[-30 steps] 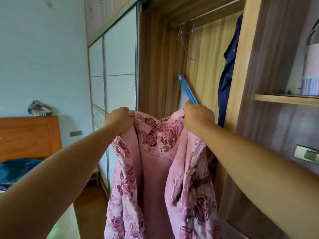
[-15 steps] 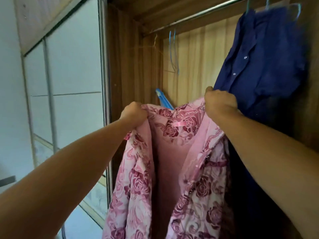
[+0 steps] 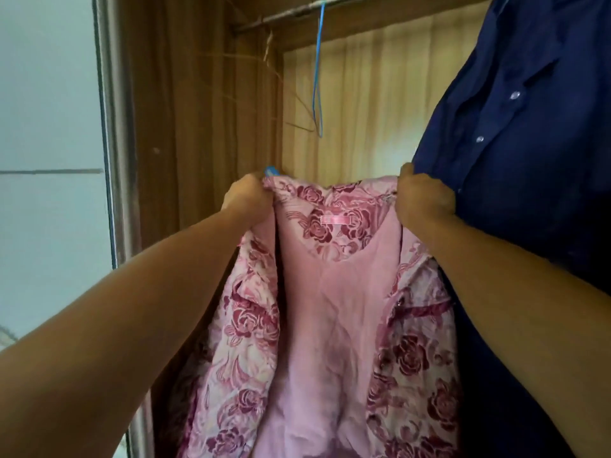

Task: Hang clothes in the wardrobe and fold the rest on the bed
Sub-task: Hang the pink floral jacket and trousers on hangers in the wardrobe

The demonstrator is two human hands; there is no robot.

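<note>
I hold a pink jacket point(image 3: 330, 309) with a dark red rose pattern and a plain pink lining up inside the open wardrobe. My left hand point(image 3: 249, 200) grips its left shoulder and my right hand point(image 3: 423, 200) grips its right shoulder. A small blue tip of a hanger point(image 3: 271, 170) peeks out just above my left hand; the rest of it is hidden by the jacket. The metal rail point(image 3: 297, 9) runs across the top of the wardrobe, well above the collar.
A navy shirt point(image 3: 529, 143) hangs on the rail at the right, touching my right hand. An empty blue wire hanger point(image 3: 318, 71) and a thin brown one dangle from the rail above the jacket. A white sliding door point(image 3: 49, 160) stands at the left.
The view has closed in on the wardrobe. Both hands have carried the jacket forward and up into the wardrobe, next to the navy shirt. The blue hanger is now mostly hidden behind the collar.
</note>
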